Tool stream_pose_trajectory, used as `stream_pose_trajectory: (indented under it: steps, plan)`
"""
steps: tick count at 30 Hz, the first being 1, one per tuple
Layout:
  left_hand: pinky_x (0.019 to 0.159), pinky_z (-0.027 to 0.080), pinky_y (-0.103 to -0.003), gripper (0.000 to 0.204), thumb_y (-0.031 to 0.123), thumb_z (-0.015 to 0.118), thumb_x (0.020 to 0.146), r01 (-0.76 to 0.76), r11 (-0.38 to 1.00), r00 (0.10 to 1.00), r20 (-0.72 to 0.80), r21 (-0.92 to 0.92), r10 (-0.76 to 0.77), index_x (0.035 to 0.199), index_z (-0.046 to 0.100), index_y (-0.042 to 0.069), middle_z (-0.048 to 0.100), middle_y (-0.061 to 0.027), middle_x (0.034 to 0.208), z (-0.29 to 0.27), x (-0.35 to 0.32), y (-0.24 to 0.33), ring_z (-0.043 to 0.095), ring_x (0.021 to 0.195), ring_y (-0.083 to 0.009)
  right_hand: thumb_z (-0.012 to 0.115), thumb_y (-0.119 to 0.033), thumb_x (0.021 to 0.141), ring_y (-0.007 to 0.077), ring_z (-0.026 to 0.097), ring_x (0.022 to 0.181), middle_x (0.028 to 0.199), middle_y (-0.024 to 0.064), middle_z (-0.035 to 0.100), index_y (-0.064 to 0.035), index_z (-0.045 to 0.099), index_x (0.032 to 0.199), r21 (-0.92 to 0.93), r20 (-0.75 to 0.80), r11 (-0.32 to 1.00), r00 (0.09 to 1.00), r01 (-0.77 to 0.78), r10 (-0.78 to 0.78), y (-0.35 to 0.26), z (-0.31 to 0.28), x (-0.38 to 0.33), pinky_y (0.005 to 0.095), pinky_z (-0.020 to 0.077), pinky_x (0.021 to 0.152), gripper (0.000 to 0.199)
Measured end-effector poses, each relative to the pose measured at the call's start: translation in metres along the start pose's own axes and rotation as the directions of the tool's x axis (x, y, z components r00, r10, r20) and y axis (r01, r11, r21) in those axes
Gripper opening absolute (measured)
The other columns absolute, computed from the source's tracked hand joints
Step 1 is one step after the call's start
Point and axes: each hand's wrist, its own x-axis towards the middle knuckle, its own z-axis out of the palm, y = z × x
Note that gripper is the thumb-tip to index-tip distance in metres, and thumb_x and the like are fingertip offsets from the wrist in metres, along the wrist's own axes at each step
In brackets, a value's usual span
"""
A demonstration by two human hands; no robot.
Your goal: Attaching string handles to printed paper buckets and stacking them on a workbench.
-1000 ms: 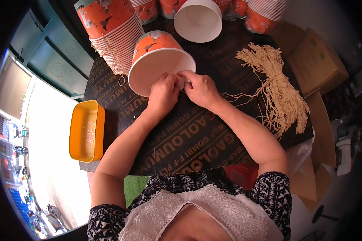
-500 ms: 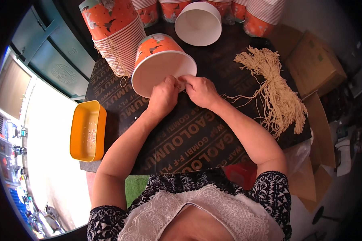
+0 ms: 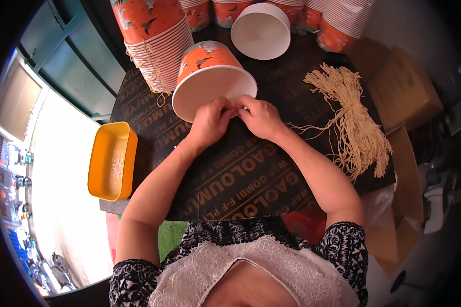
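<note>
A paper bucket, orange with dark and grey printed figures, lies tipped on the table with its white mouth towards me. At the near edge of its rim, my left hand is closed in a pinch. Fingertips meeting it there, my right hand is closed in a pinch too. What lies between the fingers is too small and hidden to name. Right of my hands is a bundle of beige cords, with a few loose strands trailing towards my right wrist.
A tall stack of orange buckets, with cord loops hanging down its side, stands behind left. Another bucket shows its white inside at the back, before more stacks. A yellow bin holding small bits sits left on the dark table. Cardboard boxes stand right.
My fingertips have drawn closer together at the bucket's rim, with the right fingers more bent. The whole view has shifted slightly; the bucket stays tipped the same way.
</note>
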Motion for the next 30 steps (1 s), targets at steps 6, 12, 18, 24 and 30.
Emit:
stream_pose_trajectory:
  steps: [6, 12, 18, 24, 30]
  plan:
    - [0.068, 0.048, -0.032, 0.009, 0.004, 0.065, 0.080, 0.186, 0.972, 0.981, 0.087, -0.146, -0.174, 0.085, 0.060, -0.002, 0.063, -0.0133, 0.077, -0.004, 0.003, -0.004, 0.061, 0.074, -0.0219, 0.061, -0.010, 0.085, 0.0347, 0.065, 0.078, 0.081, 0.0149, 0.066, -0.0033, 0.058, 0.090, 0.013, -0.025, 0.998, 0.998, 0.054, -0.054, 0.001, 0.001, -0.003, 0.0405, 0.0500, 0.064, 0.009]
    - [0.068, 0.048, -0.033, 0.009, 0.004, 0.063, 0.078, 0.226, 0.960, 0.974, 0.052, -0.166, -0.220, 0.083, 0.059, -0.003, 0.062, -0.0137, 0.077, -0.001, 0.002, -0.003, 0.060, 0.072, -0.0226, 0.062, -0.005, 0.081, 0.0344, 0.063, 0.072, 0.080, 0.0159, 0.064, -0.0024, 0.056, 0.086, 0.066, -0.030, 0.987, 0.989, 0.147, -0.145, 0.003, 0.001, -0.006, 0.0410, 0.0484, 0.062, 0.008]
    - [0.067, 0.049, -0.034, 0.008, 0.003, 0.060, 0.076, 0.249, 0.958, 0.968, 0.000, -0.145, -0.251, 0.081, 0.058, -0.003, 0.062, -0.0150, 0.077, 0.001, 0.002, -0.001, 0.061, 0.073, -0.0253, 0.062, -0.005, 0.077, 0.0375, 0.060, 0.071, 0.080, 0.0163, 0.061, -0.0036, 0.055, 0.083, 0.025, -0.008, 0.986, 0.986, 0.166, -0.166, 0.001, 0.000, -0.010, 0.0447, 0.0479, 0.061, 0.009]
    - [0.067, 0.049, -0.036, 0.008, 0.001, 0.058, 0.074, 0.183, 0.980, 0.973, -0.129, -0.076, -0.192, 0.081, 0.058, -0.003, 0.061, -0.0167, 0.077, 0.008, 0.000, -0.012, 0.061, 0.072, -0.0290, 0.061, -0.001, 0.073, 0.0337, 0.059, 0.066, 0.077, 0.0156, 0.059, -0.0017, 0.053, 0.079, -0.019, -0.031, 0.979, 0.979, 0.203, -0.203, -0.003, 0.001, -0.012, 0.0414, 0.0470, 0.059, 0.010]
    - [0.066, 0.049, -0.037, 0.009, 0.000, 0.057, 0.074, 0.224, 0.974, 0.963, -0.145, -0.044, -0.228, 0.081, 0.059, -0.004, 0.061, -0.0173, 0.077, 0.007, 0.002, -0.010, 0.061, 0.072, -0.0290, 0.060, 0.001, 0.070, 0.0304, 0.056, 0.062, 0.073, 0.0150, 0.056, -0.0003, 0.052, 0.077, -0.034, -0.039, 0.970, 0.970, 0.240, -0.242, -0.005, 0.001, -0.011, 0.0387, 0.0450, 0.056, 0.010]
